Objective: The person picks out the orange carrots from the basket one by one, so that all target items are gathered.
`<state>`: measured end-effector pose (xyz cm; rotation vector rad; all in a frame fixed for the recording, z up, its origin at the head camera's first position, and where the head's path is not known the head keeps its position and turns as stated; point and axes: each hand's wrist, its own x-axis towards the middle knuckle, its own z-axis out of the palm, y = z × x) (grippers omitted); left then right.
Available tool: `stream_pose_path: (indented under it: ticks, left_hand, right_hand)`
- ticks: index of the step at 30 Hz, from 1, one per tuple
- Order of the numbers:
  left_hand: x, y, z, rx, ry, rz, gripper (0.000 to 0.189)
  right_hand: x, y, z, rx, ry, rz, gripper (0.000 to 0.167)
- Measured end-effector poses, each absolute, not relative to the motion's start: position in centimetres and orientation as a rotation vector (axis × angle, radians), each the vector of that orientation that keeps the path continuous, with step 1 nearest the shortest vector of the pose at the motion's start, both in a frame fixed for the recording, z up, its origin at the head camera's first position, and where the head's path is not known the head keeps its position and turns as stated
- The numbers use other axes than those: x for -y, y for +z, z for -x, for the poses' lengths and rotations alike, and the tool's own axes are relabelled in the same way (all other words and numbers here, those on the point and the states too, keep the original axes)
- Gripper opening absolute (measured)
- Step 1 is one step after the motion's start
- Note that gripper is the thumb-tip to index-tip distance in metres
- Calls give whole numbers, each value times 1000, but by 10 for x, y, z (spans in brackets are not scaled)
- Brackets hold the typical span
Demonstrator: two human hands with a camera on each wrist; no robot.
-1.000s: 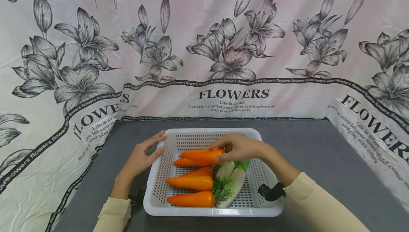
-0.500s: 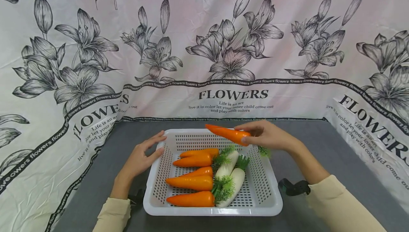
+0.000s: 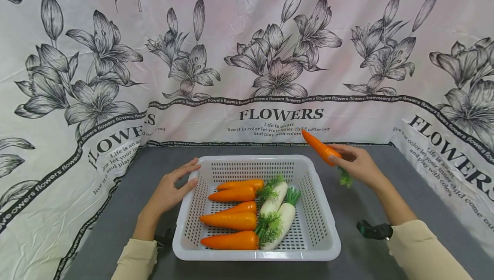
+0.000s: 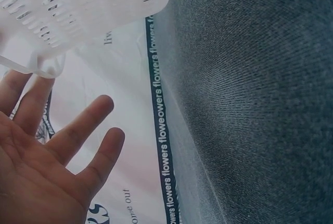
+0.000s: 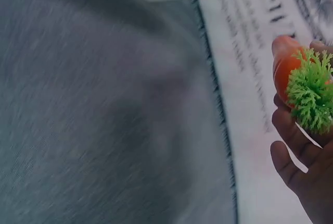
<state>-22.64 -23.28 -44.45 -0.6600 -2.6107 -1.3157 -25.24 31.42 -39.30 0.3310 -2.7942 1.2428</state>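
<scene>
My right hand (image 3: 359, 164) pinches an orange carrot (image 3: 319, 148) near its thick end, in the air past the right rim of a white perforated basket (image 3: 256, 256). The carrot's tip points up and left, and its green leafy top (image 5: 312, 91) shows beside the fingers in the right wrist view. At the basket's left rim my left hand (image 3: 171, 188) rests its fingertips, fingers fairly straight; the left wrist view shows its spread palm (image 4: 41, 166). Inside the basket several carrots (image 3: 228, 220) lie on the left, tips leftward, beside white radishes (image 3: 286, 222) with green tops.
A dark grey tabletop (image 3: 370, 203) lies under the basket. Behind and at both sides hangs a white cloth (image 3: 193, 125) printed with flowers and lettering. Black straps with small devices (image 3: 373, 230) sit at the wrists.
My right hand has lifted one carrot out of the basket and carried it right, past the rim. This uncovers the radishes. The left hand stays at the left rim.
</scene>
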Motion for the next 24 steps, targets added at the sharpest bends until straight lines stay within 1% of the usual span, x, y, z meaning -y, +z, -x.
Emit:
stream_pose_path:
  ticks: [5,10,16,24]
  left_hand:
    - [233,-444,227,2611,-1313,658,46]
    - [234,-446,228,2613,-1312,658,46]
    - [235,-446,227,2623,-1307,646,46]
    - [235,-447,228,2629,-1299,638,46]
  right_hand:
    - [-331,-420,255,2827,1112,-216,57]
    - [-333,-442,255,2788,1011,-130,56]
    - [-320,-462,258,2703,967,-40,55]
    - [-295,-477,261,2727,955,13,61]
